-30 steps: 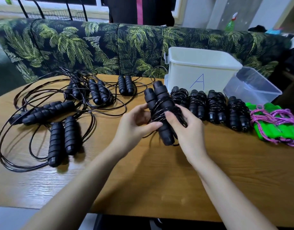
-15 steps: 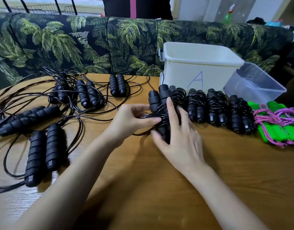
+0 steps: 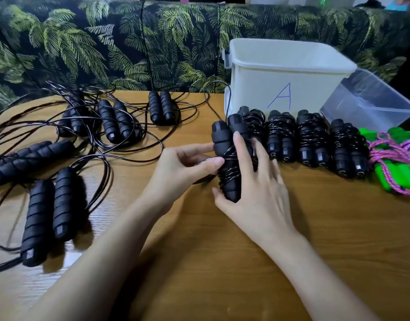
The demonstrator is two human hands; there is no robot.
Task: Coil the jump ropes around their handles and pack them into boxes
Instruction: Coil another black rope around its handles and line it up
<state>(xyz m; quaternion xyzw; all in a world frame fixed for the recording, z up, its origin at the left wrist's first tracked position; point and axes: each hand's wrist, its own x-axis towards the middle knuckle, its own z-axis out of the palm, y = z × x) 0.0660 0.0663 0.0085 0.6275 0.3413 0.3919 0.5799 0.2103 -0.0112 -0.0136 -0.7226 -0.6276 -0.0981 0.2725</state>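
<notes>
The jump rope [image 3: 229,163] lies mid-table, at the nine o'clock end of the wound row [image 3: 313,140]. The right hand [image 3: 257,188] presses it with flat, spread fingers [image 3: 240,144]; the left hand [image 3: 187,165] pinches its cord [image 3: 229,156]. Let that pinch go untucked and I reckon the springy coils unwind. At one o'clock the white box [image 3: 280,72] hides its inside; the clear tub [image 3: 371,98] at two looks bare.

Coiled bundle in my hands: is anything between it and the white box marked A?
Yes. Four finished coiled ropes lie in a row before the white box's front wall, beyond and beside the coiled bundle. The box top is open, so lifting over them should work.
</notes>
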